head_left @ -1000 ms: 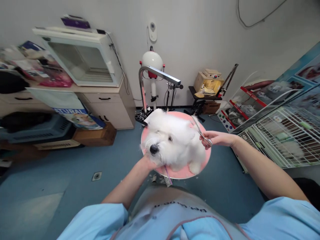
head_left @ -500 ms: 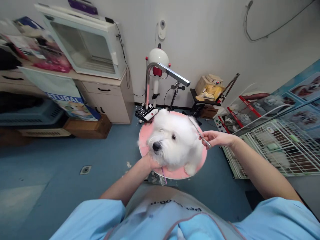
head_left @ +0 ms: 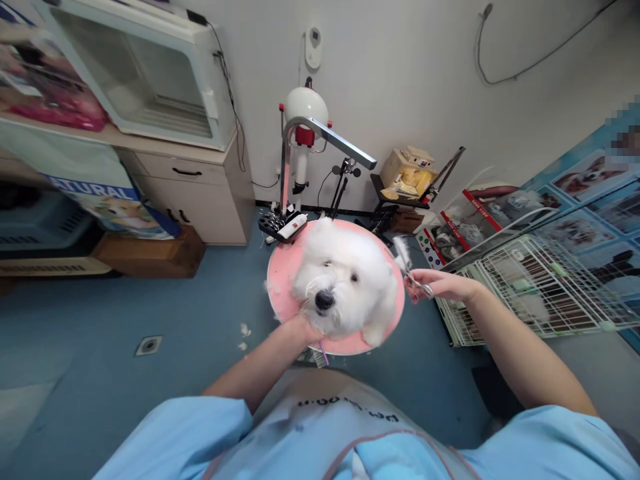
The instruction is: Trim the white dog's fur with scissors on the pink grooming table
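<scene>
A fluffy white dog point(head_left: 345, 273) is on a round pink grooming table point(head_left: 280, 287), facing me. My left hand point(head_left: 304, 328) is under its chin, its fingers mostly hidden in the fur. From that hand a comb point(head_left: 321, 355) with a purple spine sticks out over the table's front edge. To the right of the dog, my right hand point(head_left: 435, 285) is closed on a pair of silver scissors point(head_left: 419, 285). A loose-looking tuft of white fur point(head_left: 401, 252) shows at the blades, beside the dog's head.
Behind the dog rises a metal grooming arm point(head_left: 340, 140), with a tool holder point(head_left: 280, 227) carrying a white clipper point(head_left: 293, 225). A white-and-red dryer point(head_left: 306, 110) stands by the wall. Wire cages point(head_left: 530, 300) are at the right, a cabinet point(head_left: 200, 200) at the left. Fur clumps point(head_left: 245, 330) lie on the floor.
The dog's head has turned to face me more directly. My right hand with the scissors has drawn slightly away from its head, and a white tuft now shows at the blades.
</scene>
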`<state>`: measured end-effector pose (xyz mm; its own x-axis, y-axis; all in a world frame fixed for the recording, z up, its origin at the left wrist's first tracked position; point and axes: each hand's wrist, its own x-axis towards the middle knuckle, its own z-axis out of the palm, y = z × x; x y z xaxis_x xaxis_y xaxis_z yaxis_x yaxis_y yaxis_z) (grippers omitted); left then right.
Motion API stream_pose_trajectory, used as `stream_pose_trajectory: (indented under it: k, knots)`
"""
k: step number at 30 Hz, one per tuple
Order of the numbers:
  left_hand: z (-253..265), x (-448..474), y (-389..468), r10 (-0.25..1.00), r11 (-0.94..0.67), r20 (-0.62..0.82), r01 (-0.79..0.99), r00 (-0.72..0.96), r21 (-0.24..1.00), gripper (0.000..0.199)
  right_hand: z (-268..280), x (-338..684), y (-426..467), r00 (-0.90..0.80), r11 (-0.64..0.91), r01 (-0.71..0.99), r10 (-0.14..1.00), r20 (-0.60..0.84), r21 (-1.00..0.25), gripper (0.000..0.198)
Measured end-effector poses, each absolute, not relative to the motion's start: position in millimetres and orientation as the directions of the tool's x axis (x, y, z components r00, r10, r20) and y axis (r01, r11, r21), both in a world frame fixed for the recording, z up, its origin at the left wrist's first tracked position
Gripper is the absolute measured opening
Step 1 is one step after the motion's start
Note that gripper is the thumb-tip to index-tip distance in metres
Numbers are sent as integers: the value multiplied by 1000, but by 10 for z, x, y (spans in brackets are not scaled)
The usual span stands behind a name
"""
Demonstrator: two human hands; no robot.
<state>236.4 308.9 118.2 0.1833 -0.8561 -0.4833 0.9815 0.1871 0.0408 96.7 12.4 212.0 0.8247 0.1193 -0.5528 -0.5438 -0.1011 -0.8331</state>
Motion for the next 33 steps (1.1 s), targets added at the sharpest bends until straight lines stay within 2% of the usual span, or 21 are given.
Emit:
stream_pose_trajectory:
  k: [3, 6, 8, 10, 13, 16, 19, 24, 27, 30, 33]
  knots:
    - [1056, 2415, 3129, -908, 114, -397, 991, 134, 73, 42, 2126, 1077, 36, 767, -142, -591, 204, -608, -794, 52]
    - [941, 2483, 3185, -966, 61, -247, 996, 74, 61, 45, 2096, 1241, -6, 767, -79, -582, 277, -578, -809, 49]
    - [923, 2499, 3209, -975, 52, -214, 996, 66, 72, 46, 2084, 1357, -8, 773, -44, -552, 347, -530, -833, 48]
    - [969, 2484, 3215, -966, 49, -248, 995, 69, 86, 48, 2096, 1461, -9, 747, -77, -555, 392, -537, -828, 48]
    - [1121, 2435, 3204, -896, 92, -424, 990, 131, 111, 44, 2171, 1566, -38, 697, -151, -601, 382, -607, -785, 48]
    - [1237, 2403, 3192, -822, 112, -546, 986, 163, 125, 34, 2280, 1630, -66, 698, -112, -606, 398, -595, -787, 50]
    - [1222, 2403, 3177, -838, 117, -526, 989, 146, 89, 34, 2377, 1699, -73, 697, -127, -590, 420, -582, -797, 55]
    - [1091, 2394, 3137, -862, 120, -498, 993, 96, -17, 34, 2621, 1833, -111, 660, -251, -630, 327, -677, -735, 48]
    - [1020, 2370, 3114, -867, 119, -496, 988, 53, -103, 33, 2792, 1955, -74, 672, -292, -585, 348, -654, -757, 55]
    - [928, 2351, 3082, -884, 94, -468, 980, 0, -177, 30, 2906, 2098, -1, 623, -418, -547, 376, -686, -726, 57]
    - [840, 2342, 3041, -927, 19, -367, 969, -76, -248, 30, 3015, 2204, 49, 572, -514, -557, 333, -750, -653, 55]
